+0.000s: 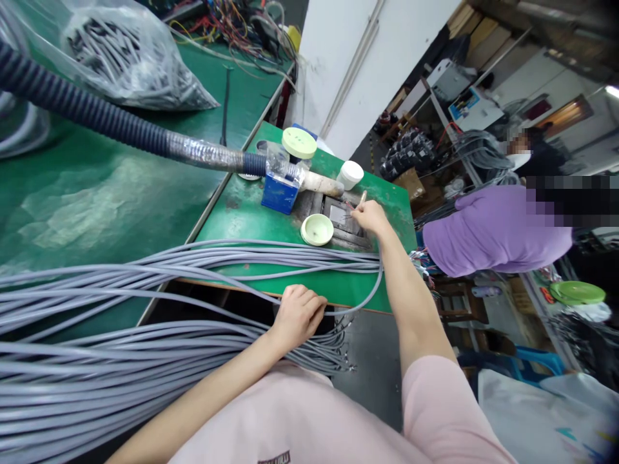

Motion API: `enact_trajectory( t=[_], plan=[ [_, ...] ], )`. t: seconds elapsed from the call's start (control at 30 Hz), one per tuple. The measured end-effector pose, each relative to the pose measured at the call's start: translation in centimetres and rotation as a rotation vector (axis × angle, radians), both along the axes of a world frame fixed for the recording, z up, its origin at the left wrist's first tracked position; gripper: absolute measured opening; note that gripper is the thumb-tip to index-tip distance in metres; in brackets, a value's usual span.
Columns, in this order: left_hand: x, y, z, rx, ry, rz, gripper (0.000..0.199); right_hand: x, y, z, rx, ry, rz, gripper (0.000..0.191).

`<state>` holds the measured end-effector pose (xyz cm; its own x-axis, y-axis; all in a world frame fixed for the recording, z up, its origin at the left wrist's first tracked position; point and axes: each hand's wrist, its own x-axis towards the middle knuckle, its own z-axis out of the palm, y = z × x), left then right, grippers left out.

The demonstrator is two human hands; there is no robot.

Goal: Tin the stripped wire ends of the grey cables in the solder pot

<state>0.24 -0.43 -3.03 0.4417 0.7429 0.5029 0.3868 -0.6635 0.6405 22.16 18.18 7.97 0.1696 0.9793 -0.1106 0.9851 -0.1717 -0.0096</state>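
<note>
My left hand (298, 314) is closed at the front edge of the green table, its curled fingers resting on a grey cable. Over the dark, stained block (355, 238), my right hand (370, 216) pinches the end of a grey cable, whose thin coloured wires point left. That cable loops down from the right hand toward the left. A pale hose nozzle (325, 185) ends just left of the right hand. Below the nozzle sits a shallow light-green dish (317, 229). A bundle of grey cables (232, 253) runs along the table, in front of the dish.
Behind the nozzle are a white jar (351, 174), a pale-green lid (299, 142) and a blue box (280, 192). A ribbed hose (111, 125) crosses the upper left near a plastic bag (130, 58). More cables (145, 374) hang at front left. Another person (498, 229) is at right.
</note>
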Motion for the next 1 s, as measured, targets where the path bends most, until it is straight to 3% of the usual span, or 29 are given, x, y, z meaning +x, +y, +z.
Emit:
enact_trajectory(
  t=[0.07, 0.17, 0.3, 0.43, 0.57, 0.67, 0.87, 0.93, 1.0],
  plan=[
    [-0.1, 0.0, 0.2, -0.008, -0.008, -0.002, 0.013, 0.0, -2.1, 0.8, 0.049, 0.135, 0.022, 0.024],
    [-0.2, 0.0, 0.6, -0.079, -0.087, -0.009, 0.012, -0.9, -6.8, 1.4, 0.144, 0.586, 0.028, 0.026],
    [-0.1, 0.5, 1.5, -0.403, -0.475, 0.012, 0.011, -3.8, -13.5, 0.2, 0.178, 1.070, -0.036, 0.027],
    [0.5, 0.9, 2.0, -0.820, -0.878, 0.013, 0.028, -7.1, -17.8, -2.1, 0.180, 1.291, -0.088, 0.027],
    [1.3, 0.4, 2.0, -0.997, -1.062, -0.026, 0.025, -9.1, -19.4, -3.0, 0.196, 1.393, -0.119, 0.026],
    [1.7, 0.0, 2.0, -1.002, -1.132, -0.006, 0.022, -9.6, -19.6, -2.7, 0.185, 1.414, -0.114, 0.025],
    [1.5, 0.3, 2.5, -0.835, -1.123, 0.072, 0.010, -8.9, -19.9, -2.9, 0.142, 1.394, -0.054, 0.022],
    [1.1, 0.5, 2.7, -0.738, -1.088, 0.121, 0.005, -8.4, -20.4, -3.2, 0.075, 1.409, 0.005, 0.025],
    [0.6, 0.6, 3.0, -0.537, -0.981, 0.148, 0.003, -8.1, -20.9, -3.6, 0.045, 1.444, 0.024, 0.033]
  ],
)
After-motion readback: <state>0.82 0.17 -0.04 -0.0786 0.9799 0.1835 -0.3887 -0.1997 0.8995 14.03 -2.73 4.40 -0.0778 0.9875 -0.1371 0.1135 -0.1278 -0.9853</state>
